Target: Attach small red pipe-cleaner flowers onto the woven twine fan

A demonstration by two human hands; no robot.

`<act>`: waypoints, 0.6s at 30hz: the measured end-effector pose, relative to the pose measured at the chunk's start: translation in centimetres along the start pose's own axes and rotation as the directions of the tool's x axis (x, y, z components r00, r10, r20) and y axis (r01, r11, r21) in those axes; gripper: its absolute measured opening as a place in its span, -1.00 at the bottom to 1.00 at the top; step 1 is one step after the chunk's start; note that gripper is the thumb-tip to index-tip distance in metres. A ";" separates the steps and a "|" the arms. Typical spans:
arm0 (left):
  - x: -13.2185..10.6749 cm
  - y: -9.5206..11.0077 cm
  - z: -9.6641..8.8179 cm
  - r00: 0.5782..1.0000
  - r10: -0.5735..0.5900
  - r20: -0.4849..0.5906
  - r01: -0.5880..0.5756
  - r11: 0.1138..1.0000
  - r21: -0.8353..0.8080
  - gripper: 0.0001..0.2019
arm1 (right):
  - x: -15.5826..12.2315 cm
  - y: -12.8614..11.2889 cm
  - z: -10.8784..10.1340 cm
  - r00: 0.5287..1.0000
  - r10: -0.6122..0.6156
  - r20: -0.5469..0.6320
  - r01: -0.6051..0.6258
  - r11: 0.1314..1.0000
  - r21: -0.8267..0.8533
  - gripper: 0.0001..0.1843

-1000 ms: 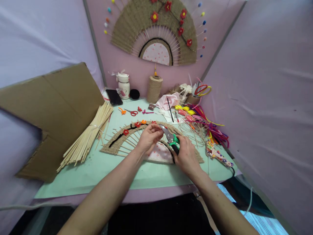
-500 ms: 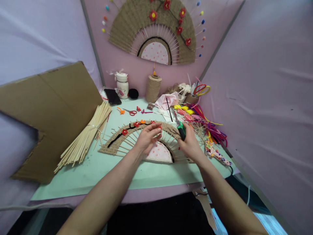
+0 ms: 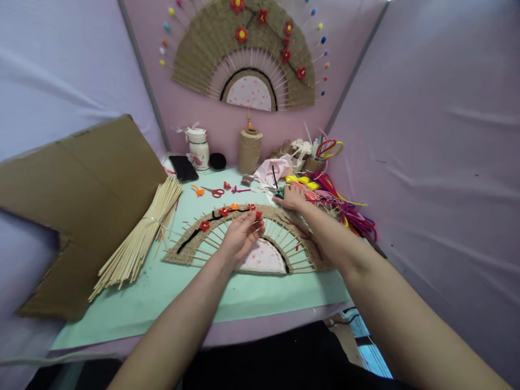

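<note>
In the head view, the left hand (image 3: 244, 233) pinches a small red flower (image 3: 258, 215) between its fingertips, above the upper middle of the woven fan (image 3: 264, 257) lying on the table (image 3: 190, 309). The right hand (image 3: 293, 197) lies over the green-handled cutters (image 3: 279, 192) behind the fan, blades towards the left; the palm hides the handles, so I cannot tell how tightly it grips.

Crowding the right hand are a pink cloth (image 3: 273, 170) just behind and a tangle of bright fuzzy stems (image 3: 357, 219) to its right, partly under the forearm. Farther back stand a twine spool (image 3: 249, 151) and a white bottle (image 3: 199, 150), with a black phone (image 3: 184, 168) lying beside the bottle. Small red scissors (image 3: 218, 193) lie beyond the fan's upper rim. On the left, a tied bundle of sticks (image 3: 140, 238) rests against leaning cardboard (image 3: 93, 206).

A strip of green tabletop runs between the fan's base and the near edge; a lilac cloth wall (image 3: 426, 162) bounds the right side
</note>
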State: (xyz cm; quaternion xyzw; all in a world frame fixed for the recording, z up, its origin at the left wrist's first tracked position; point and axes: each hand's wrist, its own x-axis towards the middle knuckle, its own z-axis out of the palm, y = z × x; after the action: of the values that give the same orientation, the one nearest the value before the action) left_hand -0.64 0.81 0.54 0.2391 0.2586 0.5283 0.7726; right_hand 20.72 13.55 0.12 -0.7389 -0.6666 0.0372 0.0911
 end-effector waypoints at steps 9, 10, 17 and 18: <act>0.3 -0.6 0.1 0.985 0.162 -0.058 -0.135 0.939 0.317 -0.60 | -9.5 -2.6 -3.4 0.901 -0.410 -0.141 0.429 0.792 0.434 -0.68; 0.4 -0.8 0.1 0.985 0.168 -0.042 -0.144 0.928 0.343 -0.60 | -10.8 -2.8 -3.2 0.874 -0.451 -0.182 0.471 0.692 0.547 -0.73; 0.2 -1.3 0.2 0.989 0.148 0.015 -0.139 0.881 0.452 -0.64 | -15.1 -3.7 -0.7 0.943 -0.153 -0.295 0.332 0.402 0.853 -0.83; 0.1 -1.3 0.3 0.989 0.146 0.026 -0.141 0.876 0.462 -0.66 | -15.3 -3.8 -0.5 0.950 -0.109 -0.293 0.313 0.379 0.871 -0.84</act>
State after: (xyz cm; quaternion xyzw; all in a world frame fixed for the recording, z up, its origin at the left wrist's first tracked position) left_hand 0.44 0.42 -0.12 0.4321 0.3620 0.5084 0.6510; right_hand 15.43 -1.27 0.28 -0.4786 -0.6157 0.3111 0.5432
